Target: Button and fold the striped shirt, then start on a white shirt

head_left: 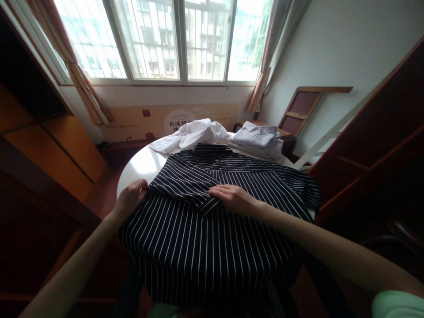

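Note:
A black shirt with white stripes (198,238) lies spread over a round white table (132,170), its collar toward the window and its lower part hanging over the near edge. One sleeve is folded across the shirt's back, with its cuff near the middle; the other sleeve lies out at the right. My left hand (132,194) has its fingers pinched on the shirt's left edge. Over the folded sleeve near the cuff, my right hand (232,198) rests with its fingers stretched out flat.
Behind the collar lies a loose white garment (195,134). A stack of folded white shirts (255,139) sits at the table's back right. Wooden cabinets (49,145) stand at the left, and a dark wooden door (371,154) is at the right.

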A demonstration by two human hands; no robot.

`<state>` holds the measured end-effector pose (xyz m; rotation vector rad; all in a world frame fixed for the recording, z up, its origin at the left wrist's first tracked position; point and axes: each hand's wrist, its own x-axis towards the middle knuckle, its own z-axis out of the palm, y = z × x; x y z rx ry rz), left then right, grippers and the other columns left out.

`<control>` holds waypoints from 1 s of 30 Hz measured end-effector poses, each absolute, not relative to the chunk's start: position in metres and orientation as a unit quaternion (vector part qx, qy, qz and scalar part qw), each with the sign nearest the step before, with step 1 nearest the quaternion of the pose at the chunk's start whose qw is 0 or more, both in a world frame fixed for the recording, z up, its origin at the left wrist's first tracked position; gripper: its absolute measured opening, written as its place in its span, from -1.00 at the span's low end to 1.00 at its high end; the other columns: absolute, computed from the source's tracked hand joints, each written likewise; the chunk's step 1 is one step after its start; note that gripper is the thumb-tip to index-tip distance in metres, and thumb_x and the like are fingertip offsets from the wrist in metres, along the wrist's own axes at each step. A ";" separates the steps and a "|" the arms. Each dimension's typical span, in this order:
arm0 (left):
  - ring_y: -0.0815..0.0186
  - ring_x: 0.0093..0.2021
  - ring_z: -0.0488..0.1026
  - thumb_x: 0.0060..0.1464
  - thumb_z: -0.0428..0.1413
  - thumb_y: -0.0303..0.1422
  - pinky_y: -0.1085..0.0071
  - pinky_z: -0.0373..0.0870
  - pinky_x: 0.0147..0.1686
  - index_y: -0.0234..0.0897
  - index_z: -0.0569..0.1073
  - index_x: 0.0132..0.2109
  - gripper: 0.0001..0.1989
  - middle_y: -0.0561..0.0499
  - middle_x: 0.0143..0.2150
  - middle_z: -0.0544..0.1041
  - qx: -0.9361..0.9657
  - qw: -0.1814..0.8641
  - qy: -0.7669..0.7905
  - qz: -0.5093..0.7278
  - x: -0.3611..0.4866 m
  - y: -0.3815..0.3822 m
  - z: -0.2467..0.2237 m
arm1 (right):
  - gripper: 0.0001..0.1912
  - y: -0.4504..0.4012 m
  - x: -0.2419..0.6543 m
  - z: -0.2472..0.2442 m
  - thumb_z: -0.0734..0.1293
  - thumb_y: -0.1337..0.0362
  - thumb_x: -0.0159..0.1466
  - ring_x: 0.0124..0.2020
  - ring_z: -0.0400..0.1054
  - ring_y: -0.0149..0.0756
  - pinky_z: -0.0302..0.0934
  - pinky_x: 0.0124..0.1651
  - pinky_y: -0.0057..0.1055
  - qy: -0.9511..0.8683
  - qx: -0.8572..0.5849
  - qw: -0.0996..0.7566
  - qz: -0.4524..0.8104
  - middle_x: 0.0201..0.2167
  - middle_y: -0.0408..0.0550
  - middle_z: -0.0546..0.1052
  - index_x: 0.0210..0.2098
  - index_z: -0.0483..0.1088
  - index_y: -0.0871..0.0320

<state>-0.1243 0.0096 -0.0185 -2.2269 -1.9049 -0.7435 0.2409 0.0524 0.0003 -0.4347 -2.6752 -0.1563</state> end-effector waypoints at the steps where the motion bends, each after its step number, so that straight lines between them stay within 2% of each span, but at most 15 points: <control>1: 0.27 -0.36 0.37 -0.02 -0.11 -0.41 0.38 0.29 -0.34 -0.24 0.24 -0.38 -0.95 -0.02 -0.39 0.39 -0.735 0.060 -0.629 -0.245 -0.125 0.010 -0.019 | -0.68 0.056 0.244 -0.002 0.11 0.51 0.21 -0.05 0.32 -0.29 0.28 -0.04 -0.30 -0.959 -0.175 0.212 -0.061 -0.11 0.07 0.45 -0.07 0.29 0.28; 5: 0.26 -0.35 0.37 -0.01 -0.11 -0.39 0.37 0.29 -0.33 -0.24 0.24 -0.38 -0.94 -0.02 -0.40 0.39 -0.737 0.066 -0.627 -0.242 -0.127 0.010 -0.021 | -0.64 0.070 0.258 -0.009 0.11 0.54 0.18 -0.10 0.37 -0.26 0.32 -0.10 -0.31 -0.922 -0.283 0.256 -0.067 -0.08 0.08 0.44 -0.05 0.28 0.26; 8: 0.26 -0.34 0.37 0.00 -0.11 -0.39 0.37 0.30 -0.34 -0.24 0.25 -0.36 -0.92 -0.03 -0.37 0.39 -0.735 0.071 -0.634 -0.230 -0.127 0.010 -0.021 | -0.60 0.076 0.264 -0.009 0.12 0.57 0.14 -0.08 0.36 -0.26 0.31 -0.07 -0.29 -0.912 -0.304 0.267 -0.065 -0.08 0.07 0.44 -0.05 0.29 0.25; 12: 0.23 -0.24 0.40 -0.01 -0.11 -0.41 0.34 0.34 -0.27 -0.25 0.31 -0.23 -0.81 -0.07 -0.25 0.43 -0.729 0.063 -0.642 -0.229 -0.125 0.010 -0.020 | -0.53 0.072 0.264 -0.004 0.16 0.56 0.11 0.05 0.23 -0.23 0.25 0.01 -0.18 -0.931 -0.264 0.243 -0.068 0.03 0.06 0.35 0.01 0.25 0.20; 15: 0.23 -0.08 0.38 -0.02 -0.14 -0.45 0.31 0.33 -0.10 -0.25 0.27 0.01 -0.61 -0.08 -0.07 0.42 -0.739 0.043 -0.627 -0.245 -0.125 0.011 -0.020 | -0.50 0.060 0.259 0.002 0.18 0.54 0.12 0.13 0.12 -0.23 0.18 0.07 -0.15 -0.945 -0.213 0.239 -0.072 0.09 0.06 0.28 0.06 0.20 0.19; 17: 0.25 0.00 0.34 -0.02 -0.16 -0.47 0.30 0.27 0.00 -0.23 0.25 0.08 -0.53 -0.05 0.03 0.38 -0.757 0.019 -0.606 -0.243 -0.125 0.013 -0.021 | -0.55 0.050 0.252 0.006 0.17 0.51 0.17 0.14 0.11 -0.26 0.16 0.09 -0.18 -0.956 -0.168 0.230 -0.074 0.08 0.05 0.30 0.06 0.21 0.21; 21: 0.27 0.04 0.33 -0.01 -0.18 -0.45 0.30 0.24 0.06 -0.21 0.31 0.06 -0.53 0.01 0.07 0.37 -0.769 -0.025 -0.597 -0.227 -0.127 0.015 -0.022 | -0.65 0.035 0.232 0.010 0.13 0.47 0.24 0.10 0.18 -0.31 0.18 0.09 -0.25 -0.969 -0.087 0.214 -0.087 0.00 0.04 0.39 0.02 0.26 0.26; 26: 0.26 0.06 0.32 0.00 -0.16 -0.44 0.28 0.23 0.07 -0.20 0.35 0.05 -0.54 0.03 0.07 0.37 -0.766 -0.032 -0.605 -0.216 -0.127 0.014 -0.021 | -0.75 0.033 0.218 0.007 0.13 0.44 0.26 -0.02 0.31 -0.31 0.28 -0.02 -0.30 -0.967 -0.046 0.226 -0.105 -0.15 0.00 0.49 -0.16 0.39 0.27; 30: 0.25 0.05 0.33 -0.01 -0.14 -0.44 0.31 0.24 0.06 -0.15 0.36 0.04 -0.54 0.06 0.07 0.37 -0.765 -0.020 -0.609 -0.208 -0.127 0.014 -0.021 | -0.75 0.031 0.222 0.007 0.13 0.42 0.27 -0.01 0.30 -0.33 0.27 -0.01 -0.32 -0.969 -0.034 0.231 -0.082 -0.13 -0.01 0.49 -0.15 0.39 0.26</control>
